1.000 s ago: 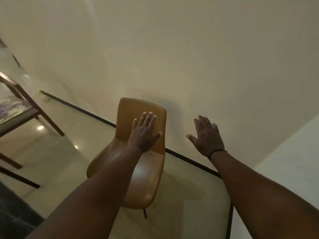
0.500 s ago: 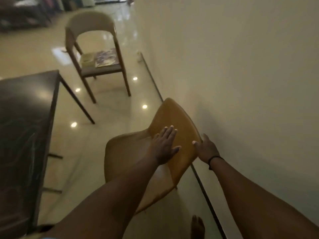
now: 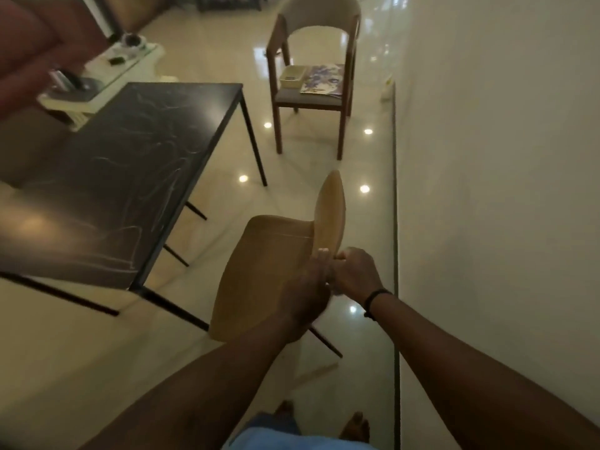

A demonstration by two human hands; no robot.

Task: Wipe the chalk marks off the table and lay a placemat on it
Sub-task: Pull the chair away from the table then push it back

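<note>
The black table (image 3: 136, 177) stands at the left, its top covered in white chalk scribbles (image 3: 152, 134). Both my hands are on the backrest of a tan moulded chair (image 3: 269, 254) to the table's right. My left hand (image 3: 308, 287) grips the backrest's near edge from the seat side. My right hand (image 3: 355, 274) grips the same edge from behind. A patterned placemat (image 3: 323, 79) lies on the seat of a wooden armchair (image 3: 311, 60) at the far end, beside a yellow-green cloth (image 3: 293, 76).
A white wall (image 3: 503, 157) with a dark skirting line runs along the right. At the back left are a low white side table (image 3: 107, 76) with small items and a reddish sofa (image 3: 29, 47). The floor is glossy tile. My bare feet (image 3: 354, 427) show below.
My view swung left from the wall to the table. The tan chair turned so its backrest is edge-on, and both hands went from flat against it to gripping its edge.
</note>
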